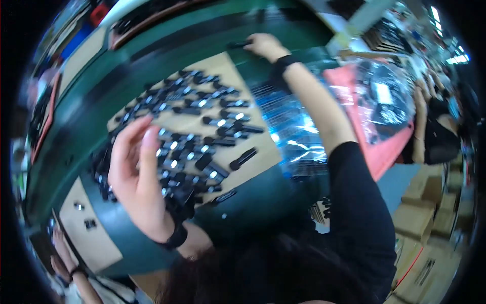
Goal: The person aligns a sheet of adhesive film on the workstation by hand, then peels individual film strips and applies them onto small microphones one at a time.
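On a tan cardboard sheet (pixel 263 152) lies a loose heap of short black brush-like pieces (pixel 210 123) with shiny silver bands. My left hand (pixel 134 177) hovers over the heap's left side, its fingers half curled and thumb apart, with nothing visible in it. Reaching to the far part of the green table, my right hand (pixel 264 46) pinches one end of a dark stick-like piece (pixel 238 44). Blur hides whether that piece matches the heap. Both wrists wear black bands.
Clear plastic sleeves (pixel 298 134) lie right of the cardboard, beside a pink tray (pixel 395 152) with bagged goods. Another cardboard sheet (pixel 93 238) with a few small black pieces lies at lower left. A co-worker's hands (pixel 63 253) are nearby; another person (pixel 440 126) is at right, near cardboard boxes (pixel 420 213).
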